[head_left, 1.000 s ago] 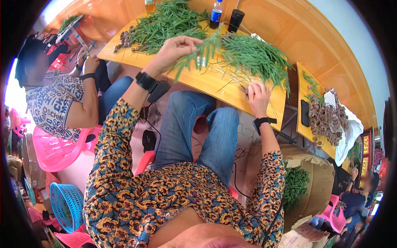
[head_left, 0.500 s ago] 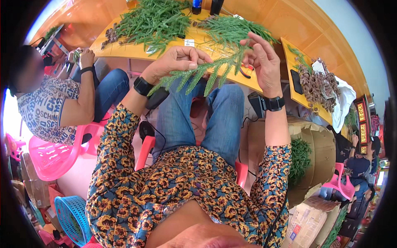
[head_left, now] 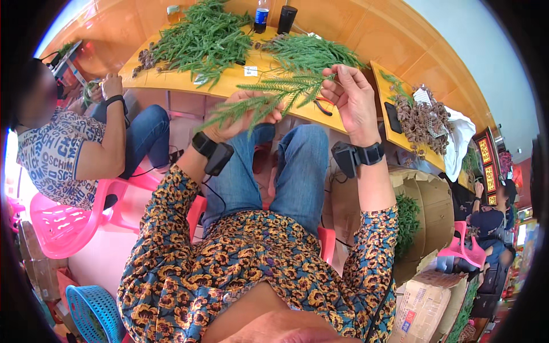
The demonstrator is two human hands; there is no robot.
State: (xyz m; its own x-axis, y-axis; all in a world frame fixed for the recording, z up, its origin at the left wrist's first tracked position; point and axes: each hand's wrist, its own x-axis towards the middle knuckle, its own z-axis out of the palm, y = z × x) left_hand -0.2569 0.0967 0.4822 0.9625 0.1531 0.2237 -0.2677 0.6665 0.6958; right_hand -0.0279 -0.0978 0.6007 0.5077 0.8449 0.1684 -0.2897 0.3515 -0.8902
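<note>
A green artificial fir branch [head_left: 274, 94] hangs in the air over my lap, its fronds pointing left. My right hand [head_left: 355, 103] is closed, pinching the stem end between thumb and fingers. Beneath the leafy end lies my left hand [head_left: 243, 117], blurred and partly covered by the fronds; whether it grips them cannot be made out. On the table edge, below my right fingers, is a pair of pliers [head_left: 324, 107] with dark and red handles.
The yellow table [head_left: 189, 83] bears a heap of green sprigs [head_left: 200, 37], more branches [head_left: 311, 52], a bottle [head_left: 261, 16] and a black cup [head_left: 287, 19]. Brown pine cones [head_left: 426, 120] and a phone [head_left: 393, 117] lie right. A co-worker [head_left: 74, 137] sits left; a carton [head_left: 429, 217] stands right.
My left hand has opened its pinch on the branch and dropped lower, under the fronds. My right fingers have closed on the stem end. The view has shifted slightly.
</note>
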